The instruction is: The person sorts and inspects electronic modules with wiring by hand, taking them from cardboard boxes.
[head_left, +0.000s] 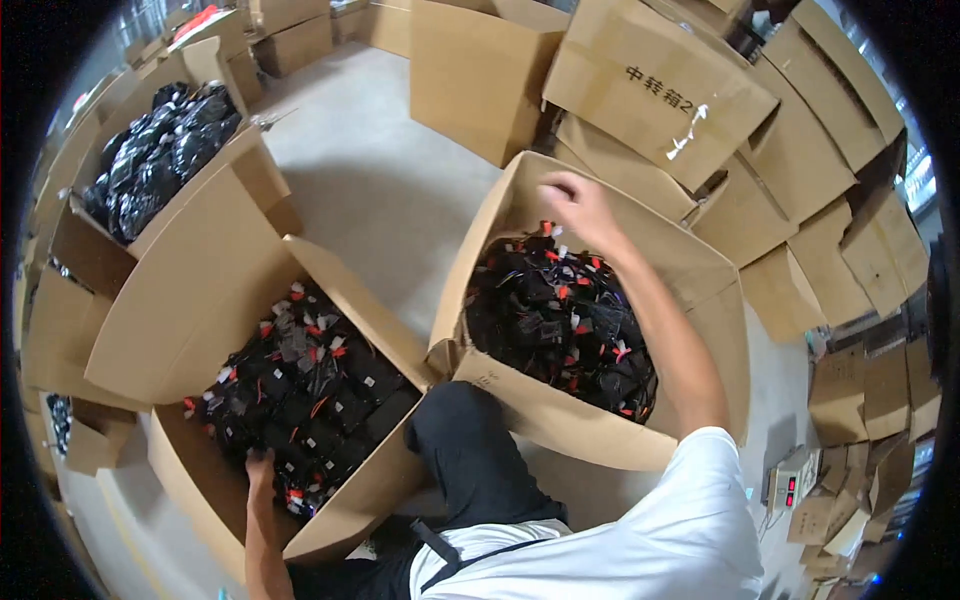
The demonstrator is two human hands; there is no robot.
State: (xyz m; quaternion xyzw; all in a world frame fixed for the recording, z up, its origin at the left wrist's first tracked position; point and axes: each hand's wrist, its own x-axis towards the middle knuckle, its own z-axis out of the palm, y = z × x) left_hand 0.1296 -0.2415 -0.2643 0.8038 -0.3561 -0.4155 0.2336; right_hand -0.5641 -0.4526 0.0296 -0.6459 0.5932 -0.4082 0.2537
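Observation:
My left hand (pixel 260 466) reaches down into the near left part of a cardboard box, at the edge of a heap of black parts (pixel 345 410) with cables and red and white connectors. Its fingers are mostly hidden among the dark parts. My right hand (pixel 580 205) is raised over the far side of a second cardboard box (pixel 560 415). Its fingers are curled and slightly blurred, and whatever they may hold does not show. Below it lies a similar heap of black cabled parts (pixel 555 325). A red and white connector (pixel 548 229) shows just under the hand.
My knee (pixel 460 420) stands between the two boxes. A tall flap (pixel 185 290) rises from the left box. Beyond it, another box holds black plastic bags (pixel 165 155). Stacked cartons (pixel 660 90) line the far right, and a small device with red displays (pixel 792 483) sits at right.

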